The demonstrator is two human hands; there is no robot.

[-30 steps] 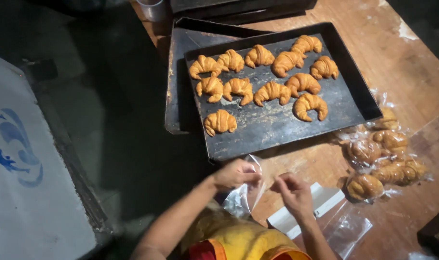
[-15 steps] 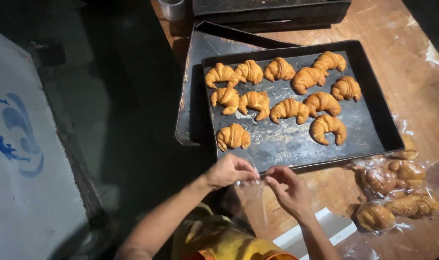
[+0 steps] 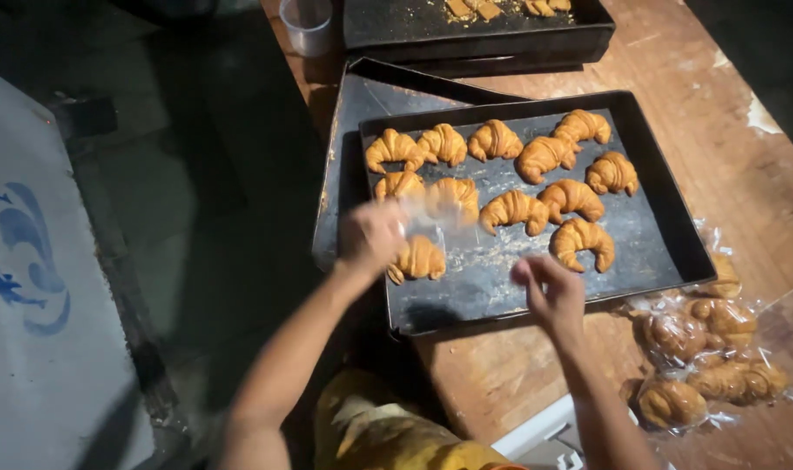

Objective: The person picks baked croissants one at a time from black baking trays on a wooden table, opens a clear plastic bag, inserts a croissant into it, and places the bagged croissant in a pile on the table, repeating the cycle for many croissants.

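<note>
A black baking tray (image 3: pixel 666 226) on a wooden table holds several golden croissants (image 3: pixel 514 209). My left hand (image 3: pixel 372 235) hovers over the tray's near left part and grips a clear plastic bag (image 3: pixel 431 213), blurred, above a croissant (image 3: pixel 418 259). My right hand (image 3: pixel 549 292) is over the tray's front edge, fingers pinched together, with nothing visible in them.
Bagged croissants (image 3: pixel 705 357) in clear plastic lie on the wooden table (image 3: pixel 762 174) at the right. A second dark tray (image 3: pixel 344 130) sits under the first, another tray (image 3: pixel 475 26) with crumbs at the back, a plastic cup (image 3: pixel 307 22) beside it. A white box (image 3: pixel 536 431) is near the table's front edge.
Both hands have moved up from the table's front edge to over the tray. They have come apart, and the left hand has carried the clear bag above the croissants.
</note>
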